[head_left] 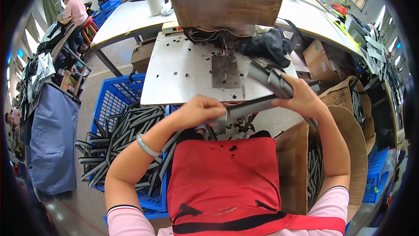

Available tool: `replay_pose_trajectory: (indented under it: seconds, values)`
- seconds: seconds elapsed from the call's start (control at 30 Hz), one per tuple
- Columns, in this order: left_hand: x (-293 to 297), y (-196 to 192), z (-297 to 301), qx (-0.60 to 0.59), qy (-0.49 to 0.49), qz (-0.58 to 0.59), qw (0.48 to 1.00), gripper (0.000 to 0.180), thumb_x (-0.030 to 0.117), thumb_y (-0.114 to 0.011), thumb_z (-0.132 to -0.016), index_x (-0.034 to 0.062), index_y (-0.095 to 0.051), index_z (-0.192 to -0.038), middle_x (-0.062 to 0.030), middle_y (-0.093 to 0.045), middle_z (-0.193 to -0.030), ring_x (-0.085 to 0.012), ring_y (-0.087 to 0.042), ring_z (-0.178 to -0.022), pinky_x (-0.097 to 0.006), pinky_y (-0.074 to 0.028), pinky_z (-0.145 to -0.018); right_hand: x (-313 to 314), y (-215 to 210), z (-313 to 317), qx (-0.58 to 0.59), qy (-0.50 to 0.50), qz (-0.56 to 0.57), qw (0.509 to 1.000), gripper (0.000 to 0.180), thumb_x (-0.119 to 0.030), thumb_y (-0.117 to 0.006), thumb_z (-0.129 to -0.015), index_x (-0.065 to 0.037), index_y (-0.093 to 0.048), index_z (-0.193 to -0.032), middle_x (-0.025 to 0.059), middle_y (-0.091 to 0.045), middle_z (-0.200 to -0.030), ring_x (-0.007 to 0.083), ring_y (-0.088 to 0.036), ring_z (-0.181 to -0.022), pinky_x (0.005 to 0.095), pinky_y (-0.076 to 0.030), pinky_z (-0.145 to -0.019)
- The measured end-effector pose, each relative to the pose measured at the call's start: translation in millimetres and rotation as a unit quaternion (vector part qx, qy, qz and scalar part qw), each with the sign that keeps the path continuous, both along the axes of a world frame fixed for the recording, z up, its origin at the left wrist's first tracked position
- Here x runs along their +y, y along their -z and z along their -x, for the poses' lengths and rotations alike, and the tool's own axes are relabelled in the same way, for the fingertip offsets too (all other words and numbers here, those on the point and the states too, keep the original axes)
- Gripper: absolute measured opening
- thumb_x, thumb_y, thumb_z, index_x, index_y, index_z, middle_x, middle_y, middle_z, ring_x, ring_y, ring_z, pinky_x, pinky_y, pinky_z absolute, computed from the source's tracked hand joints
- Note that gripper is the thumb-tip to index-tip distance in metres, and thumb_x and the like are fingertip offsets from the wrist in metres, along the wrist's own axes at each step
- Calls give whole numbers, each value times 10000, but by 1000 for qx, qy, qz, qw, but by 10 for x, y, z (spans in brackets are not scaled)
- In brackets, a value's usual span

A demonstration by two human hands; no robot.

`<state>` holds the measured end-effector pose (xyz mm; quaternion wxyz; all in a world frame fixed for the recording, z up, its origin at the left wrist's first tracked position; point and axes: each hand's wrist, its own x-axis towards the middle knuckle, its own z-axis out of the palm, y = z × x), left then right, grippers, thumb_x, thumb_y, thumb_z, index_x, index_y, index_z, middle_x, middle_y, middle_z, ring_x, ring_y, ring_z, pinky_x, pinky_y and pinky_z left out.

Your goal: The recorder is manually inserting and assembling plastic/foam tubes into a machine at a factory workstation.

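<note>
My left hand (198, 110) and my right hand (300, 97) both grip one long grey padded strap (252, 105) held level just above the near edge of the white sewing table (179, 79). The left hand pinches its near end; the right hand holds the far end, where a bundle of more grey straps (268, 78) sticks up toward the machine. The brown sewing machine head (224, 0) hangs over a metal needle plate (225, 71) straight ahead of the strap. A red apron (222, 179) covers my lap.
A blue crate (114, 100) at my left overflows with several grey straps (124, 135). A cardboard box (349, 131) at my right holds more straps. Black scraps dot the table. A white cup (153, 2) stands on the far table. Another person (74, 11) sits at the far left.
</note>
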<state>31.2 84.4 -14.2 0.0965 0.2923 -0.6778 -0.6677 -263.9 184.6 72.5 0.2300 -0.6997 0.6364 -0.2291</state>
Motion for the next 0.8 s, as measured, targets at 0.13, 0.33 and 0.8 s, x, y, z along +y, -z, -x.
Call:
replay_pose_trajectory:
  seconds: [0.13,0.33,0.8]
  values:
    - [-102,-457,148,2,-60,157,986,266,213,-683,-903,-25,-711,-1017,3,-648,-767,-49,-545,-676,-212,-439,-599,-106,169,266,-34,45,-2,998,564,-254,-813,-713,51,-563,-1117,148,-630,-935,214,-582,-870,349,-459,-817]
    - [-401,-314,355,-18,-144,251,957,302,208,-687,-849,-67,-709,-972,-126,-705,-807,-159,-630,-732,-302,-504,-700,-405,312,363,-37,74,32,996,516,-309,-796,-729,10,-587,-1078,83,-608,-884,163,-547,-848,315,-444,-817]
    - [-767,-259,502,-16,-162,210,964,268,210,-696,-859,-37,-731,-960,-39,-636,-689,-92,-529,-564,-252,-441,-507,-704,325,464,-99,58,-10,993,435,-280,-814,-753,-22,-595,-1027,21,-597,-870,113,-527,-836,270,-438,-792]
